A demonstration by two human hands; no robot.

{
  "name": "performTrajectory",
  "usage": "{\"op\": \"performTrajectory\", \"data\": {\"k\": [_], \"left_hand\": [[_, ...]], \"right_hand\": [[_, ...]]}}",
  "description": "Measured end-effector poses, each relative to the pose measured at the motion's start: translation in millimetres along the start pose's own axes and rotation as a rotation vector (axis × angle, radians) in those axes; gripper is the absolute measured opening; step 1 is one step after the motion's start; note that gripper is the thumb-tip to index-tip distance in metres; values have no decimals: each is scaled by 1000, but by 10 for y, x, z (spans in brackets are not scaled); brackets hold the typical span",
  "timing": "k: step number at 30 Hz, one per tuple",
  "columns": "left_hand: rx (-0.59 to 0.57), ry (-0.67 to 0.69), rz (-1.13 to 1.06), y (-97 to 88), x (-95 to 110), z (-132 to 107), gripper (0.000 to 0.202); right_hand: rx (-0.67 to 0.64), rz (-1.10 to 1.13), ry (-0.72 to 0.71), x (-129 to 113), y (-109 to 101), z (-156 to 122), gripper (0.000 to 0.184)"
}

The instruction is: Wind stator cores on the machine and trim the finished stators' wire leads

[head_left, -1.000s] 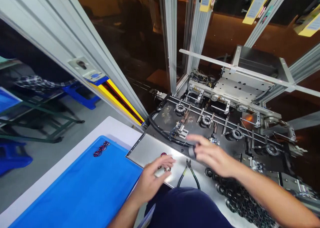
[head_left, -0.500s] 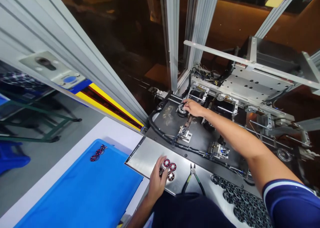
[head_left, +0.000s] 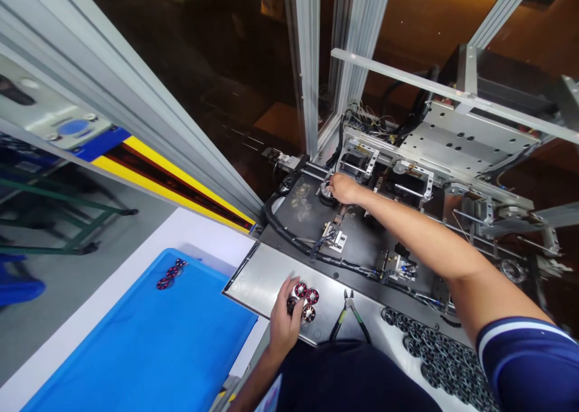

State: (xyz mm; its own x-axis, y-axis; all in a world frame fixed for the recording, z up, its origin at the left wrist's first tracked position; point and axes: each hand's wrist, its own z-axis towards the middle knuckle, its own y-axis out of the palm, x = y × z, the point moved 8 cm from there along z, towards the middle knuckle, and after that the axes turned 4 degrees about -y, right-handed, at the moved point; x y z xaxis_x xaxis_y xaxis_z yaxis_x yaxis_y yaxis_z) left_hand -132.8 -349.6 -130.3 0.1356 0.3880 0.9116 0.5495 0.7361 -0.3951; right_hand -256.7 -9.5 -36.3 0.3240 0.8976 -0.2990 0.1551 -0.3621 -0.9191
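My left hand rests on the metal ledge, its fingers curled around a small round part with dark red windings, like a motor stator. Beside its fingertips lie several like it, such as the red-wound stator. My right hand reaches over the black machine plate. Its fingers are closed on a round metal part at the ring-shaped fixture; the hand partly hides both. Diagonal cutting pliers with green and yellow handles lie open on the ledge, right of the stators.
Many black rings stand on the ledge at the right. A blue tray at lower left carries a few red-wound stators. Black cables run along the plate. Aluminium posts and a crossbar frame the machine.
The view has shifted slightly. My right hand stays at the round fixture, with its fingers turned further down over it. My left hand remains around the stator on the ledge.
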Motion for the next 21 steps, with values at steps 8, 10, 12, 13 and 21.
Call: {"op": "performTrajectory", "data": {"k": [8, 10, 12, 13, 21], "left_hand": [[-11, 4, 3, 15, -27, -7, 54], [-6, 4, 5, 22, -33, -6, 55], [1, 9, 8, 27, -32, -3, 55], [4, 12, 10, 29, -31, -1, 55], [17, 31, 16, 22, -44, -5, 54]], "right_hand": [[8, -31, 24, -21, 83, -14, 30], [7, -37, 17, -8, 111, 3, 29], [16, -46, 6, -4, 118, 5, 28], [28, -53, -2, -8, 106, -6, 28], [148, -167, -237, -162, -128, -486, 33]]}}
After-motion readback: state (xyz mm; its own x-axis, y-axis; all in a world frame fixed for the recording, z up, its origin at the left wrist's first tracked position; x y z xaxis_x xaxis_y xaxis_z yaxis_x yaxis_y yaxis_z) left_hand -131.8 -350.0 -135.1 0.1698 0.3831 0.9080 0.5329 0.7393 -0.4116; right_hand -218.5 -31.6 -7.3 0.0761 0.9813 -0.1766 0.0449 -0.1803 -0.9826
